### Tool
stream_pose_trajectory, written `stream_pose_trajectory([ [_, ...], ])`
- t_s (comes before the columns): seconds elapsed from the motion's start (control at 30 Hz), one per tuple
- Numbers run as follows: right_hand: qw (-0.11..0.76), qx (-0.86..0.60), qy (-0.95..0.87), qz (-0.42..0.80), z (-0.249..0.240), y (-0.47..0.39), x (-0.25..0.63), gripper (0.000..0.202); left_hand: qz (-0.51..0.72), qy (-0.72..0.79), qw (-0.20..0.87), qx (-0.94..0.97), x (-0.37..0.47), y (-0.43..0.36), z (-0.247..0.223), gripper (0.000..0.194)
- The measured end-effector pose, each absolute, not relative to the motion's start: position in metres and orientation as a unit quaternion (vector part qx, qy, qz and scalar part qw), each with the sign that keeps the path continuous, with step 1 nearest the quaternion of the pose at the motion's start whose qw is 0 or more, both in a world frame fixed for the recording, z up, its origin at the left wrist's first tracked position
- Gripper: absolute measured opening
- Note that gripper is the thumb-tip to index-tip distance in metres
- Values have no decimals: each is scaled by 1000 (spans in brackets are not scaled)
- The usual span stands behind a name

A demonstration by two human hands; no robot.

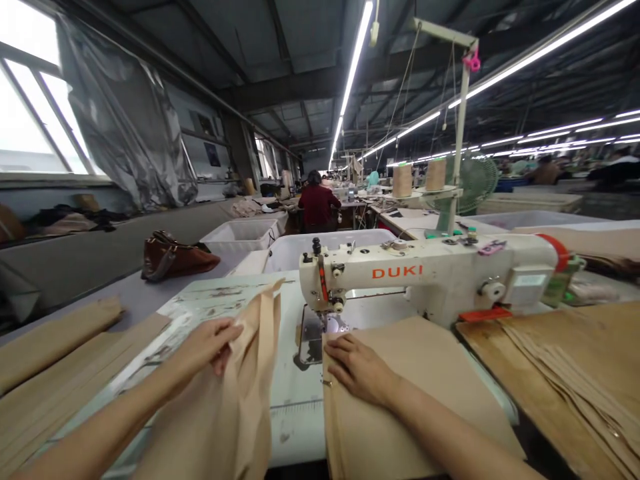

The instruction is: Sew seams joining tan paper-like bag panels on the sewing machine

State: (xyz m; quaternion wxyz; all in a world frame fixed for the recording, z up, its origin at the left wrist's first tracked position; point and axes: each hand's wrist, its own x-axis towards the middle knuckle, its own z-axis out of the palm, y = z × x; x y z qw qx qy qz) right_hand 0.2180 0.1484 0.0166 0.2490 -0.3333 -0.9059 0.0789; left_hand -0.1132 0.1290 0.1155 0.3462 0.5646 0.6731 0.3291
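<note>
The pale worktop (297, 437) ran beneath everything, marked with a ruled scale near its front. Across it stood the white sewing machine (430, 273), its needle area just beyond the nearer fabric. To its right lay a brown board (480, 333) with narrow beige strips (565, 373) on it. The wide beige panel (415, 347) rested in front of the machine, its far left corner near the needle area; a second beige piece (253, 367) hung in loose folds to its left, well apart from it.

The left hand (220, 343) pinched that folded piece between thumb and fingers. The right hand (360, 370) lay palm down on the panel, fingers together along its left edge, beside a small metal piece (327, 383).

The step in hand looked like sorting and positioning the fabric; the next move seemed to call for steady, flat, aligned edges.
</note>
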Motion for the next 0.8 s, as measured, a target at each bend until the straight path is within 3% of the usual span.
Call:
stream_pose_trajectory([
  [0.37,232,-363,-901,58,24,143,215,32,430,543,529,490,-56,105,86,36],
  [0.8,247,-506,-826,16,17,139,165,37,409,395,718,401,-15,83,59,21],
])
